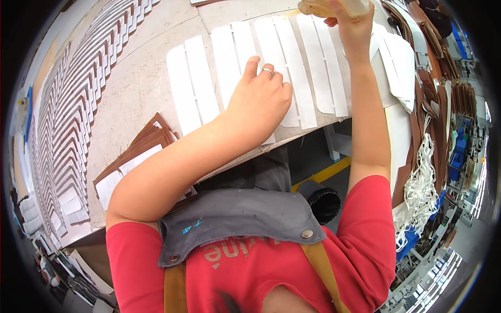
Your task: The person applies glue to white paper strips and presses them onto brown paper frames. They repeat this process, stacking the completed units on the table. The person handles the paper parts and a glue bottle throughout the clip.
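My right hand (355, 26) is raised at the top edge, with its fingers wrapped round a translucent, yellowish-stained bottle (315, 7), which the frame partly cuts off. Under and around my hands, several long white strips (323, 62) lie in a fanned row on the table, with narrow gaps between them. Over the middle of this row is my left hand (263, 99), a ring on one finger. Its fingers are curled, and their tips are hidden, so anything in them cannot be made out.
Long overlapping rows of white and brown pieces (78, 104) cover the table's left side. Brown panels (148, 141) lie near my left forearm. On the right are white panels (399, 68), brown sheets and a bundle of white strings (420, 177). A black-lined bin (323, 203) stands below the table (151, 78).
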The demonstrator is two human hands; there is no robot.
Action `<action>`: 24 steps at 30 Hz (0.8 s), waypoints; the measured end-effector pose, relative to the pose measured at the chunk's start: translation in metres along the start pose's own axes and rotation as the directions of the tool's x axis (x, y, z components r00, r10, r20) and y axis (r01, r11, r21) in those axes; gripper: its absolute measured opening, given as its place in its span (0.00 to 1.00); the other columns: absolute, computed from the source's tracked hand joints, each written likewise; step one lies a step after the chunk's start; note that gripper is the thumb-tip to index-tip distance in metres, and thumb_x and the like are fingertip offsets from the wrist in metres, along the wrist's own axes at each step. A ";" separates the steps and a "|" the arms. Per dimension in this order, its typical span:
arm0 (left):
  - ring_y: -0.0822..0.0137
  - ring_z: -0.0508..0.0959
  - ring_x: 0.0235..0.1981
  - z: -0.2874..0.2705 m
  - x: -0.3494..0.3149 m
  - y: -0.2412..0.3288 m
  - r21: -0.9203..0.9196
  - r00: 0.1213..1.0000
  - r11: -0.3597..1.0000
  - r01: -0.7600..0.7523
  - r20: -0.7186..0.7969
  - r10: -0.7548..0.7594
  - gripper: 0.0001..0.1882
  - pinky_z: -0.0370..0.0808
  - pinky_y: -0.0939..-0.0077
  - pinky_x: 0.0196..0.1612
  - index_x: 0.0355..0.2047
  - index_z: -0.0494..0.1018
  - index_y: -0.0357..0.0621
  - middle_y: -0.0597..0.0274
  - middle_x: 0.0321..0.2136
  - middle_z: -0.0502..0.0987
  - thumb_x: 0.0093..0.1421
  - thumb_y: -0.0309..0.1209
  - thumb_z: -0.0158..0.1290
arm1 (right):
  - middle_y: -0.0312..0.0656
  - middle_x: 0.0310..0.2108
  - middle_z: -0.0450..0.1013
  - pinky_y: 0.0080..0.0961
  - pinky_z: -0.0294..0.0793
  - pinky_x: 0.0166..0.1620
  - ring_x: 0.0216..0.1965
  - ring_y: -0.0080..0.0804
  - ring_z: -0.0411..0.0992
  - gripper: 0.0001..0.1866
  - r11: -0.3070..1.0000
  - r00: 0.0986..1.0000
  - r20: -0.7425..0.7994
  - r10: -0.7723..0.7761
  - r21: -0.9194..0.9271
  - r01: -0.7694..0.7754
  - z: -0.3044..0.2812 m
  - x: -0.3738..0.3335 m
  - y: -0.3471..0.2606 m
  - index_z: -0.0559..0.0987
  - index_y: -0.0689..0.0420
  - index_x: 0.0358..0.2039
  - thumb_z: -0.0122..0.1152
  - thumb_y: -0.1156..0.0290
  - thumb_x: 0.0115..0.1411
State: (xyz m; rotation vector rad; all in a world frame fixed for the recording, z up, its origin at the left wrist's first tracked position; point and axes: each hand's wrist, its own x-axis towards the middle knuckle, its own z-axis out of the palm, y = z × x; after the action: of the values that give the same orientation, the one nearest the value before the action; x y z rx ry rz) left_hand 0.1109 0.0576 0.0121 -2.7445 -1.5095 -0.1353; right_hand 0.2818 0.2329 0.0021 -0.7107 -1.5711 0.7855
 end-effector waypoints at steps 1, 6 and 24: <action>0.58 0.72 0.43 0.000 0.000 0.000 -0.001 1.000 1.000 -0.003 0.005 0.003 0.12 0.54 0.55 0.58 0.28 0.71 0.38 0.56 0.32 0.73 0.46 0.32 0.57 | 0.35 0.31 0.70 0.12 0.66 0.20 0.24 0.17 0.69 0.25 1.000 1.000 0.014 0.010 0.000 -0.010 -0.004 0.001 0.002 0.65 0.57 0.46 0.64 0.61 0.53; 0.58 0.72 0.44 -0.001 0.002 0.000 -0.008 1.000 1.000 0.004 0.018 -0.004 0.12 0.54 0.55 0.58 0.28 0.70 0.37 0.56 0.32 0.73 0.46 0.32 0.57 | 0.33 0.27 0.71 0.12 0.64 0.17 0.21 0.16 0.68 0.21 0.998 0.986 -0.156 0.053 0.032 -0.049 0.001 -0.001 -0.004 0.70 0.57 0.40 0.63 0.57 0.53; 0.59 0.71 0.46 -0.009 0.005 0.004 -0.015 0.990 0.999 0.047 0.137 -0.045 0.16 0.51 0.56 0.59 0.35 0.70 0.37 0.56 0.37 0.73 0.49 0.33 0.56 | 0.36 0.26 0.70 0.13 0.60 0.15 0.20 0.17 0.67 0.23 0.955 0.954 -0.070 0.292 0.067 -0.288 -0.055 -0.073 -0.039 0.69 0.60 0.42 0.61 0.56 0.54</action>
State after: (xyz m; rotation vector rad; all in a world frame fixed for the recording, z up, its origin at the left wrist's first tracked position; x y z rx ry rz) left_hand 0.1162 0.0598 0.0214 -2.7864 -1.6112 0.0404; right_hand 0.3457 0.1566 -0.0039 -0.9335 -1.3847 1.0008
